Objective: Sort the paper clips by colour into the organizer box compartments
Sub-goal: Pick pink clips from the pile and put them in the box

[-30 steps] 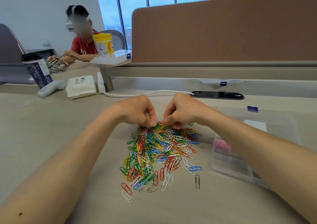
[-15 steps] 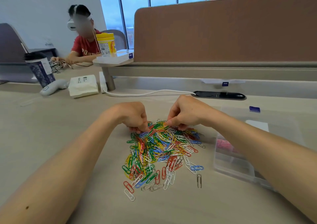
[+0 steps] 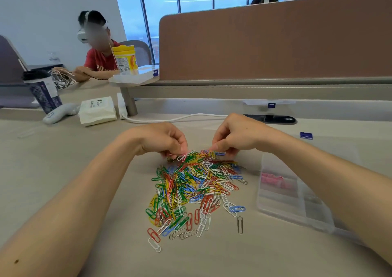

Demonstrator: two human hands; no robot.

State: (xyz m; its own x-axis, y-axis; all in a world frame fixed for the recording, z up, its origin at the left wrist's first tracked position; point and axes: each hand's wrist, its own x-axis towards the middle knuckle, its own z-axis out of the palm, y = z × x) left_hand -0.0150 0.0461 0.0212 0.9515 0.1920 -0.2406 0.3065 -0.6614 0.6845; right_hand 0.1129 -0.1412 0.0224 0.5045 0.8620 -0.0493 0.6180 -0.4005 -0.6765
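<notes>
left grip (image 3: 161,142): fingers curled, tips pinched narrow on clips at the heap's far left edge.
right grip (image 3: 235,136): thumb and fingers curled, pinched narrow on clips at the heap's far edge; near the left grip, not touching it.
paper clips (image 3: 197,187): mixed-colour heap lying loose on the worktop (image 3: 63,160), between the two forearms.
silver clip (image 3: 240,224): alone, just beside the heap's near right corner.
organizer box (image 3: 282,204): clear, right of the heap, partly hidden by the right forearm.
pink clips (image 3: 271,180): inside one far compartment of the box.
</notes>
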